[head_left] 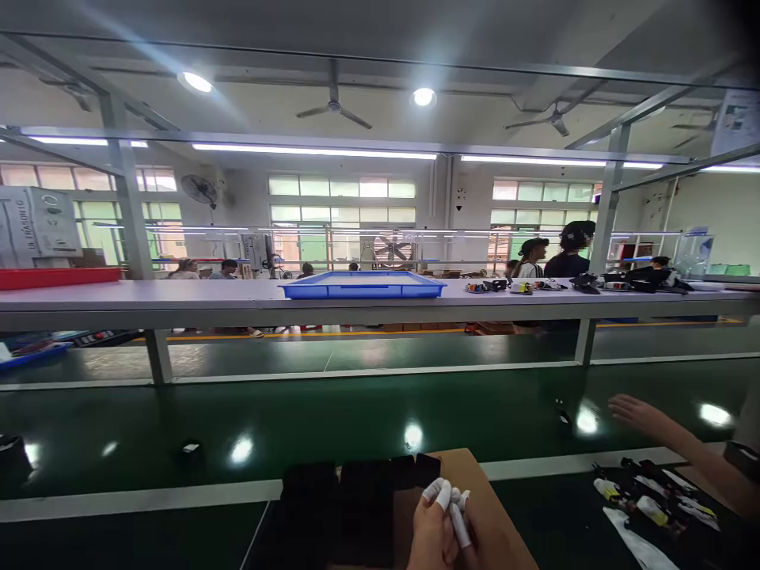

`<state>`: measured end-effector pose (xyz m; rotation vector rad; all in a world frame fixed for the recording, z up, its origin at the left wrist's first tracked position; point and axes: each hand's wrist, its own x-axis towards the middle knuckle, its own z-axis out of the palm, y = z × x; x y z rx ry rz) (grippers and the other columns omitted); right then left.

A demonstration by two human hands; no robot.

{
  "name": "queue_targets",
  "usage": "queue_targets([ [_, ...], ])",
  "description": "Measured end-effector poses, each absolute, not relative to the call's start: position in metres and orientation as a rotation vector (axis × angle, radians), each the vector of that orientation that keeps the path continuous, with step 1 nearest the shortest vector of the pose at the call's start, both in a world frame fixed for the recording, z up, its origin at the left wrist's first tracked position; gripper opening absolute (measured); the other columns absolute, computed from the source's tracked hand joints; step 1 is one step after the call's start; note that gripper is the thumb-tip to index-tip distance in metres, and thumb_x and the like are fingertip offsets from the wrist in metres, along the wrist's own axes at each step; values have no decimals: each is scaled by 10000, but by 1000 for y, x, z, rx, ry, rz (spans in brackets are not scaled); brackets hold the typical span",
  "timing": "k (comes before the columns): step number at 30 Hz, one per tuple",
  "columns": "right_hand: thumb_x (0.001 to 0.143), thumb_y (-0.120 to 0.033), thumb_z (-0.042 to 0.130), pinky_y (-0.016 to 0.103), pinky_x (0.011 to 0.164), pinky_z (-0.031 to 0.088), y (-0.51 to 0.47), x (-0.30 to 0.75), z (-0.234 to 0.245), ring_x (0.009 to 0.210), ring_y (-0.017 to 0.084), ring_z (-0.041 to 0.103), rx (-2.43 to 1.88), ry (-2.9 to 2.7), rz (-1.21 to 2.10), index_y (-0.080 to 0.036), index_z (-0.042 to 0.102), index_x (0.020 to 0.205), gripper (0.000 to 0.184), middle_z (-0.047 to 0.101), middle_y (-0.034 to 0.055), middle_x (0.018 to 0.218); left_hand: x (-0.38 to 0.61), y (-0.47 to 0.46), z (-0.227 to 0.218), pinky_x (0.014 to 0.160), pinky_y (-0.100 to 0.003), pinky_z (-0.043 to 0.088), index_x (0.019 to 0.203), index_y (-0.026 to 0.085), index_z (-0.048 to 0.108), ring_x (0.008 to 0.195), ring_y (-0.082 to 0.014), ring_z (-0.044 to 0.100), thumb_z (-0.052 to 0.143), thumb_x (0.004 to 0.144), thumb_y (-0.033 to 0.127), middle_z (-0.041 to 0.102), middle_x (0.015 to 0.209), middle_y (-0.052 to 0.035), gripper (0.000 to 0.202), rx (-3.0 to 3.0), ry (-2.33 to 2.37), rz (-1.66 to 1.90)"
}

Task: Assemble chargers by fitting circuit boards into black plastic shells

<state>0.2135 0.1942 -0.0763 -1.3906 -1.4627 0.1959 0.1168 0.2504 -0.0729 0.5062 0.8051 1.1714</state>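
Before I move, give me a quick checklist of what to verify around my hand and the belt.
1. Hand with white finger cots on the brown cardboard sheet: ok.
2. Its grip on anything: cannot tell.
3. Black square blocks lying beside that hand: ok.
4. Dark green conveyor belt free of other hands: not ok, an outstretched bare hand is over it at the right.
5. Whose that hand is: cannot tell.
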Motion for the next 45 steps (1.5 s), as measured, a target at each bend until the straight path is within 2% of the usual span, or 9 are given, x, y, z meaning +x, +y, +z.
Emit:
queue_targets([
  [5,995,-695,643,282,643,579,204,219,-89,667,234,741,-1360,-1424,316,-218,804,881,516,769,67,714,116,246,-68,349,-149,131,776,173,597,330,-1,239,903,775,376,636,577,10,368,397,768,1138],
  [7,939,-795,609,280,579,540,211,220,-93,595,246,721,-1327,-1435,363,-209,782,766,635,739,69,619,112,248,-62,348,-142,154,750,174,563,342,8,233,850,843,344,662,635,-5,347,372,745,1132],
  [12,920,-892,484,302,553,558,224,222,-105,608,292,762,-1236,-1492,515,-183,750,671,797,770,104,639,105,249,-48,348,-150,136,748,183,538,327,21,207,891,781,231,647,611,23,357,395,700,1122],
  [16,957,-780,541,311,564,530,225,227,-115,607,278,741,-1263,-1454,469,-186,758,742,667,779,108,686,107,247,-46,353,-165,66,778,192,588,298,-10,217,944,652,195,514,437,75,377,467,714,1060],
  [22,953,-684,578,295,545,399,218,226,-115,538,202,617,-1361,-1405,289,-233,661,753,501,675,27,604,109,250,-50,368,-177,4,806,201,583,284,-7,198,877,636,199,602,484,39,339,485,789,1032],
  [26,975,-698,504,310,545,366,220,227,-117,522,198,602,-1399,-1439,267,-239,655,746,535,679,28,594,109,246,-50,372,-172,26,758,200,549,301,0,220,897,665,272,589,512,50,367,475,785,1054],
  [32,941,-754,523,291,545,447,220,230,-122,550,211,651,-1405,-1385,320,-229,665,741,579,690,30,600,110,243,-46,366,-171,81,880,181,616,308,12,273,930,652,302,742,732,-11,407,481,731,1108],
  [37,916,-722,625,274,567,526,209,224,-106,625,234,719,-1385,-1308,334,-239,727,854,497,756,47,696,113,240,-52,367,-194,34,825,185,619,280,-22,276,923,644,282,654,563,18,367,437,756,1093],
  [45,898,-758,624,306,571,549,196,219,-83,619,260,697,-1390,-1295,417,-249,744,763,540,734,62,671,113,238,-52,382,-173,110,771,178,563,353,3,251,850,749,273,689,679,-22,303,278,677,1144],
])
